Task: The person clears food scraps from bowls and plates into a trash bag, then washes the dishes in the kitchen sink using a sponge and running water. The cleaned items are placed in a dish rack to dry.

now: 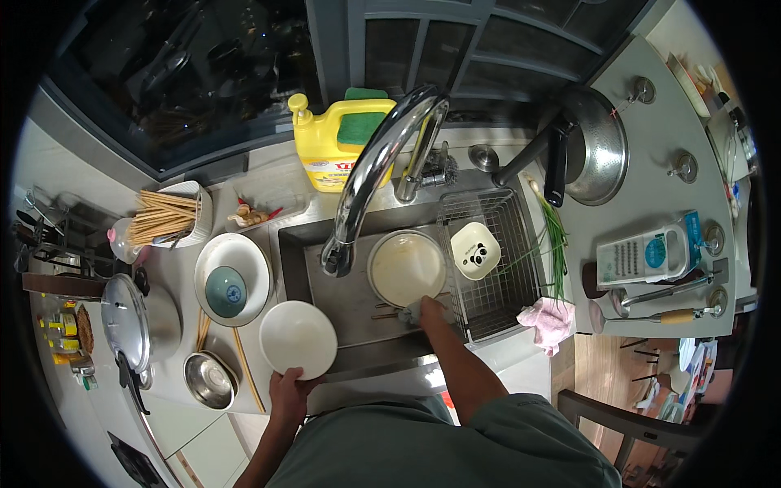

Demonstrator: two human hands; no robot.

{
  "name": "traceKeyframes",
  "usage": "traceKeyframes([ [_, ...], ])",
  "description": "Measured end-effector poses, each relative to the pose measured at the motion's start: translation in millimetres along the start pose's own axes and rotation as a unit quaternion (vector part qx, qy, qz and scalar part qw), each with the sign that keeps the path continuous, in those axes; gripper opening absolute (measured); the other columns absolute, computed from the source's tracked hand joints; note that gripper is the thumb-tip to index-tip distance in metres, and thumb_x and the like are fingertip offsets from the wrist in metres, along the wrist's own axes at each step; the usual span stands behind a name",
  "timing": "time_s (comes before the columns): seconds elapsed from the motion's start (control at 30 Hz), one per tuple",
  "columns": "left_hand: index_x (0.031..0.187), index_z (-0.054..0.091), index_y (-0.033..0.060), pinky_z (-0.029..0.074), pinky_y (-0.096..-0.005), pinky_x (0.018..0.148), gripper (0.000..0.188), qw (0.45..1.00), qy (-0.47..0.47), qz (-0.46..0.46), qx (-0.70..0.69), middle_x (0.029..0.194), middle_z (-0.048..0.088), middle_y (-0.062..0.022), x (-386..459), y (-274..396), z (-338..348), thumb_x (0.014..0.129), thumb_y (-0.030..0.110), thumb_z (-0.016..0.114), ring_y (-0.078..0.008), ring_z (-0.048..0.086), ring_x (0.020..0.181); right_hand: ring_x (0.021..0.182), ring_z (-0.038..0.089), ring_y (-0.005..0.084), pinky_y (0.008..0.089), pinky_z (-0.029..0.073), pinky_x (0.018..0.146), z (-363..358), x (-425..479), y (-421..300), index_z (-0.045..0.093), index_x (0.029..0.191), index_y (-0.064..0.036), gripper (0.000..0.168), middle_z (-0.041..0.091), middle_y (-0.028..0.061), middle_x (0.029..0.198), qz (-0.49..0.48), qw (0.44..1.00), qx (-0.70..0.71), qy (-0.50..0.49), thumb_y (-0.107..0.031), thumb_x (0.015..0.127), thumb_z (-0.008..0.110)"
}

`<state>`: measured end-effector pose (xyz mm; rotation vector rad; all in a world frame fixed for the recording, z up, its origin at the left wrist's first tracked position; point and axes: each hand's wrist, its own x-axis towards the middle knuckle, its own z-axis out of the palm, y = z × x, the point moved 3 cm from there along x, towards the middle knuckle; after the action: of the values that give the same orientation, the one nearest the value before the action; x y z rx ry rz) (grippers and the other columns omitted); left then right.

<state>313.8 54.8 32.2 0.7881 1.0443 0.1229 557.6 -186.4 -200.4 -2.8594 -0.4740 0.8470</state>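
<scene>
My left hand [290, 393] grips the near rim of a white bowl [299, 338], held over the counter's edge at the sink's front left corner. Down in the stainless steel sink [341, 299], my right hand [432, 310] has hold of a greyish cloth [410, 313]. Just beyond that cloth sits a round cream-coloured basin [407, 268] with a metallic rim. Sticks that look like chopsticks [384, 316] lie partly under the cloth. A wire drain basket [482, 317] fills the sink's right side and carries a small square panda dish [475, 251].
A chrome faucet [366, 177] arches over the sink. Left stand a white bowl [256, 256] holding a teal bowl [226, 291], metal bowls [209, 381] and a pressure cooker [137, 323]. Behind is a yellow detergent jug [320, 146]; right are spring onions [554, 244] and a pink cloth [546, 323].
</scene>
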Motion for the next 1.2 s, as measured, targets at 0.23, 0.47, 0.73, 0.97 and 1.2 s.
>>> traceKeyframes([
  [0.23,0.125,0.037,-0.01,0.054,-0.0444,0.082,0.047,0.995,-0.066,-0.077,0.01,0.112,0.055,-0.0234,50.9,-22.1,27.0,0.082,0.007,0.046,-0.0353,0.061,0.097,0.081,0.062,0.0284,0.0378,0.049,0.071,22.8,10.4,10.9,0.06,0.09,-0.001,0.022,0.063,0.0171,0.085,0.154,0.951,0.266,-0.001,-0.012,0.072,0.066],
  [0.47,0.123,0.039,-0.0112,0.055,-0.0454,0.08,0.044,0.985,-0.084,-0.147,-0.02,0.106,0.057,-0.0239,141.4,-73.1,28.7,0.082,0.004,0.044,-0.0356,0.063,0.09,0.074,0.055,0.0193,0.0331,0.046,0.069,-90.0,12.3,-63.3,0.06,0.104,0.0,0.034,0.062,0.0104,0.087,0.096,0.69,0.718,0.004,-0.023,0.08,0.064],
  [0.73,0.121,0.037,-0.0103,0.055,-0.0462,0.081,0.04,0.982,-0.04,-0.182,0.021,0.105,0.057,-0.0258,197.3,-96.2,25.8,0.084,0.004,0.045,-0.0379,0.063,0.09,0.088,0.062,0.0316,0.0345,0.046,0.078,-318.3,92.7,-79.0,0.062,0.109,0.0,0.036,0.065,0.0207,0.096,-0.09,0.878,0.393,0.257,-0.025,0.084,0.056],
  [0.97,0.119,0.04,-0.0088,0.056,-0.0433,0.077,0.038,0.98,-0.063,-0.169,0.082,0.102,0.059,-0.0238,211.4,-94.3,28.4,0.084,0.005,0.045,-0.0347,0.064,0.087,0.103,0.057,0.0357,0.0341,0.043,0.089,-298.1,110.5,-67.1,0.059,0.113,0.004,0.038,0.059,0.027,0.113,-0.092,0.845,0.434,0.299,-0.023,0.086,0.053],
  [1.2,0.123,0.042,-0.001,0.057,-0.0406,0.072,0.039,0.981,-0.059,-0.164,0.082,0.106,0.06,-0.0169,211.4,-98.0,33.0,0.086,0.009,0.05,-0.0288,0.064,0.089,0.079,0.054,0.0219,0.0322,0.044,0.071,-153.3,14.6,-67.3,0.056,0.11,-0.001,0.037,0.058,0.0142,0.089,0.02,0.873,0.482,0.073,-0.021,0.08,0.061],
])
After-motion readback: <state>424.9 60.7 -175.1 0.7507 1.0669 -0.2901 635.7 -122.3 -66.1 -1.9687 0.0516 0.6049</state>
